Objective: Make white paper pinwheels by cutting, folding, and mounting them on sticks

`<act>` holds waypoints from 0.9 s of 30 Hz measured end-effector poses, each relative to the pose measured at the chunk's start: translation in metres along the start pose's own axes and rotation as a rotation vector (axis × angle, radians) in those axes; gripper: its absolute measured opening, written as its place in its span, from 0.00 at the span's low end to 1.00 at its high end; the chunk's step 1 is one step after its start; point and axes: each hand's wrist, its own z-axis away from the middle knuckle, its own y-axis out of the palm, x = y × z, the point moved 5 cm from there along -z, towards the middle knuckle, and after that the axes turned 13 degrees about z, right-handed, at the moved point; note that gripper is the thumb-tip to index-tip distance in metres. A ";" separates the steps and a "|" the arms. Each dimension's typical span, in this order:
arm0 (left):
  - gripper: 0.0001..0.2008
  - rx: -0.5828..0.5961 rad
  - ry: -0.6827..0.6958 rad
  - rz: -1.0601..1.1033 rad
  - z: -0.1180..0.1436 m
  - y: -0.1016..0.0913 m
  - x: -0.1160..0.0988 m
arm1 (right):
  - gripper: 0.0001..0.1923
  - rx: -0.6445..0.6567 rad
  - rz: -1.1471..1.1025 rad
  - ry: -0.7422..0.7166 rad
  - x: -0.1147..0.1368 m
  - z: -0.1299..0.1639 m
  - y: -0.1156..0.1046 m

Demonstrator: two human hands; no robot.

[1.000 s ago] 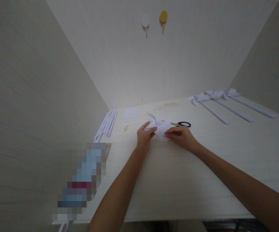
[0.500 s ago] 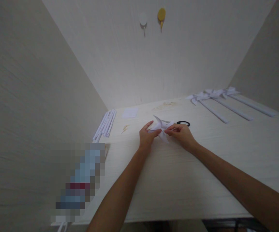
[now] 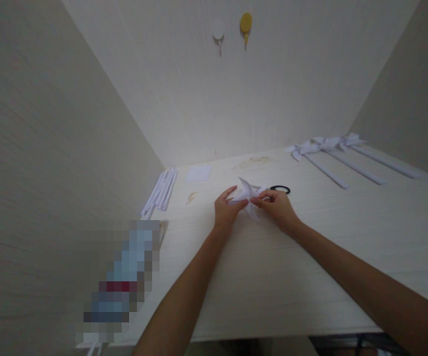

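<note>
A white paper pinwheel (image 3: 247, 188) is held between both hands above the table, its curled blades spreading outward. My left hand (image 3: 227, 207) grips it from the left, thumb toward the centre and index finger raised behind. My right hand (image 3: 276, 206) pinches near its middle from the right; whatever small part lies under the fingertips is hidden. Just behind the right hand lies a pair of scissors (image 3: 281, 189) with a black handle, partly covered by the hand and the paper.
Finished paper pinwheels (image 3: 325, 145) on white paper sticks lie at the back right. White paper tubes (image 3: 161, 190) are bunched at the left wall, beside a square paper sheet (image 3: 199, 173). A blurred-out object (image 3: 124, 272) lies front left. Two hooks, one yellow (image 3: 246, 22), hang on the wall.
My fingers have shifted slightly on the pinwheel, with my left thumb and right fingertips closer together at its centre. The view has moved a little; all else stays put.
</note>
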 end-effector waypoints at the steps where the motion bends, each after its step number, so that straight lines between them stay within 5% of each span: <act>1: 0.31 0.002 0.005 0.001 0.000 0.000 0.000 | 0.14 -0.001 -0.002 0.009 0.000 0.000 0.000; 27: 0.30 0.037 0.035 0.054 0.001 -0.001 0.002 | 0.15 -0.072 -0.065 -0.010 0.000 0.001 0.002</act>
